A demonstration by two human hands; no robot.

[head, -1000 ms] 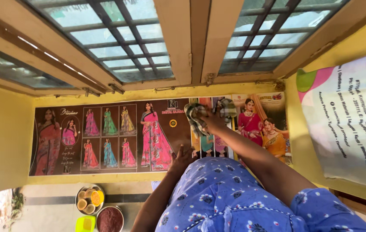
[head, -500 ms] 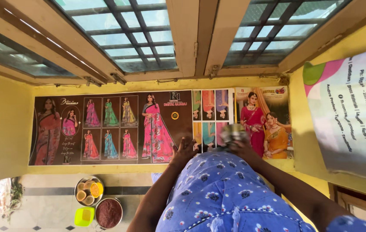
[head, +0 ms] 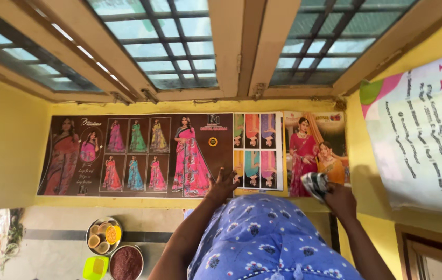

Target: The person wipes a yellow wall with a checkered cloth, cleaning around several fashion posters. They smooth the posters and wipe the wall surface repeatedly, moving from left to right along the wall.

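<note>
- Head view: the left hand [head: 224, 182] is open, fingers spread, pressed flat on the lower right part of the dark poster of sari pictures [head: 137, 154] fixed to the yellow wall [head: 8, 150].
- The right hand [head: 339, 197] is closed around a crumpled checked cloth [head: 315, 184], held against the lower edge of the poster of two women [head: 315, 148], which sits right of a narrow poster of coloured swatches [head: 257, 150].
- A blue flowered garment [head: 270, 241] fills the lower middle, perhaps the person's own clothing.
- Above are barred windows [head: 169, 41]; a white banner [head: 423, 129] hangs at the right.
- On the surface [head: 50, 228] by the lower left edge stand a tray of small bowls [head: 104, 235], a bowl of reddish powder [head: 126, 262] and a green container [head: 95, 267].
</note>
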